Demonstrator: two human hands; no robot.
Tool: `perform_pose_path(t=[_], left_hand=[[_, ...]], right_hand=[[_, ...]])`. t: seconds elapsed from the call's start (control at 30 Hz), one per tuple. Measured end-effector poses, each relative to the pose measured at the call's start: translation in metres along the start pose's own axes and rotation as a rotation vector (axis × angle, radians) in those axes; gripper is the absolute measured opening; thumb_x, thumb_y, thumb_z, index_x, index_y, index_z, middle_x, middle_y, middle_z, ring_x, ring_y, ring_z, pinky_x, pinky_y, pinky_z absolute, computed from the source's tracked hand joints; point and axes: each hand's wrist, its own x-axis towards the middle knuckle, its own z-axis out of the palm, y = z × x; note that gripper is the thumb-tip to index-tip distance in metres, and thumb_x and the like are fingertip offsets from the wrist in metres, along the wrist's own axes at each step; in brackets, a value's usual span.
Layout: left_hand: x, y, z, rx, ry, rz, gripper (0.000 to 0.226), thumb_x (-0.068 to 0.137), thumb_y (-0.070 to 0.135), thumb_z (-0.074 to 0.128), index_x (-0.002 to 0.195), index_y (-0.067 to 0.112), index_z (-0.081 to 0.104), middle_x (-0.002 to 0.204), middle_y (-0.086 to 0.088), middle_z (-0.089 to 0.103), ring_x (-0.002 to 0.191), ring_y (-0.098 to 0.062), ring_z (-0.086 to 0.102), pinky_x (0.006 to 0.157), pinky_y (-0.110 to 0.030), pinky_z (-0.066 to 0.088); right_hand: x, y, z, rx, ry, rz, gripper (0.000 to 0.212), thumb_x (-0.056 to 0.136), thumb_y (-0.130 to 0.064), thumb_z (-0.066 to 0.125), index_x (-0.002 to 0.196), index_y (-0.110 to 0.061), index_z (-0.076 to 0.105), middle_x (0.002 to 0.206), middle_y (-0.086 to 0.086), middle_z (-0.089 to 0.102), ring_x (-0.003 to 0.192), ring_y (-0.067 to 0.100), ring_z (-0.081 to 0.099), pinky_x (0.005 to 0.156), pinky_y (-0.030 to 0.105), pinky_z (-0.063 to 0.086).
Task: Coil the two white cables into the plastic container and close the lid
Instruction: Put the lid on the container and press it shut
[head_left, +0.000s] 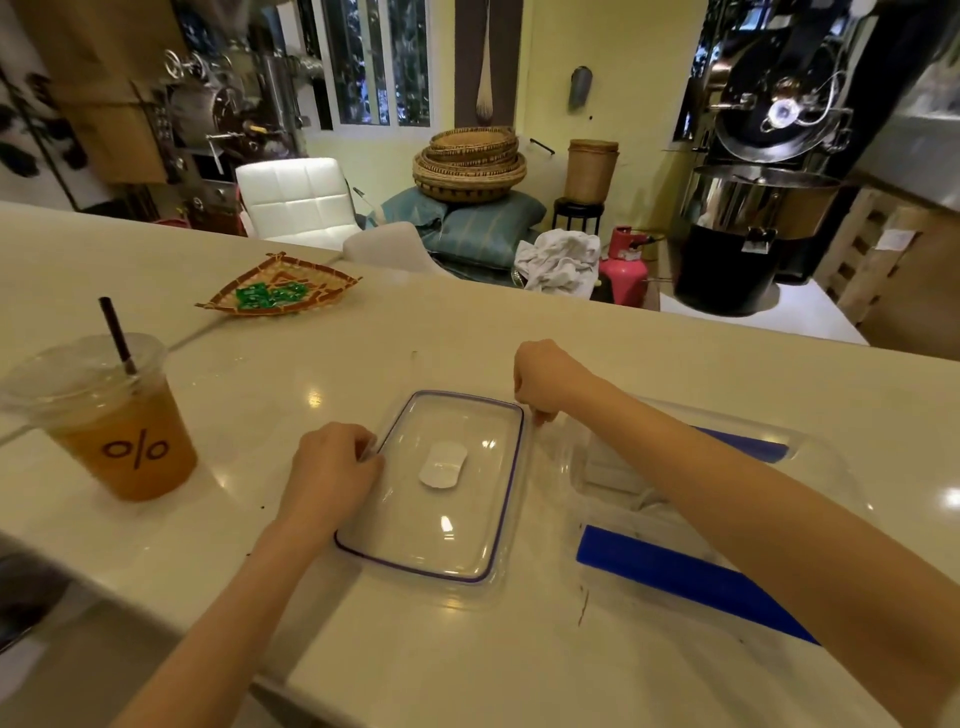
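I have the clear lid (447, 488) lying flat on the pale counter (519, 332), and everything else I place from it. My left hand (332, 467) is at the lid's left edge, fingers curled over the rim and gripping it. My right hand (543, 382) is at the lid's far right corner, fingers bent down and pinching the rim there. The plastic container (810, 467) sits just right of the lid, partly under my right forearm; it has blue clips (691, 577) on its near and far sides. Through its wall I see pale shapes that are probably the white cables (618, 467), though I cannot tell how neatly they are coiled. An iced drink (111, 421) with a straw stands well left of the lid, and a woven tray (280, 291) of green sweets lies beyond the lid to the left. As I judge it, the step is lifting the lid to seat it on the container. To do it well I should raise both edges together so it stays level, carry it right without clipping the rim, check that no cable loop pokes above the edge, line up the corners, then press down evenly before snapping the clips.
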Motion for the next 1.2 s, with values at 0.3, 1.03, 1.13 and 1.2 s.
perform_pose_path(t=[0.3,1.03,1.13,1.2], left_hand=[[0.012,0.060,-0.033,-0.361,0.252,0.178,0.034,0.084,0.007,0.061,0.118,0.005,0.060,0.084,-0.005,0.066,0.076,-0.025,0.067,0.072,-0.033,0.055],[-0.044,0.159,0.062,0.031,-0.019,1.453,0.027,0.083,0.027,0.053,0.103,0.019,0.071,0.098,-0.011,0.072,0.084,-0.021,0.069,0.071,-0.028,0.058],[-0.048,0.157,0.067,0.002,-0.085,1.450,0.027,0.084,0.029,0.052,0.102,0.021,0.071,0.101,-0.007,0.073,0.089,-0.021,0.069,0.075,-0.031,0.058],[-0.051,0.155,0.069,-0.009,-0.116,1.446,0.027,0.084,0.030,0.052,0.101,0.022,0.071,0.102,-0.003,0.073,0.092,-0.020,0.068,0.078,-0.031,0.057]], right_hand=[[-0.030,0.023,-0.040,0.437,0.536,-0.056,0.021,0.089,-0.001,0.050,0.084,0.011,0.066,0.077,0.022,0.068,0.058,0.029,0.068,0.068,0.038,0.058],[-0.169,0.164,-0.042,1.373,0.601,0.468,0.031,0.078,-0.008,0.067,0.109,-0.004,0.063,0.105,0.015,0.066,0.087,0.020,0.064,0.073,0.024,0.053],[-0.178,0.166,-0.035,1.196,0.621,0.477,0.033,0.079,-0.012,0.067,0.111,-0.007,0.064,0.110,0.010,0.065,0.096,0.020,0.061,0.080,0.029,0.047],[-0.182,0.163,-0.029,1.177,0.626,0.458,0.034,0.081,-0.014,0.065,0.114,-0.008,0.062,0.112,0.008,0.064,0.098,0.021,0.062,0.081,0.030,0.050]])
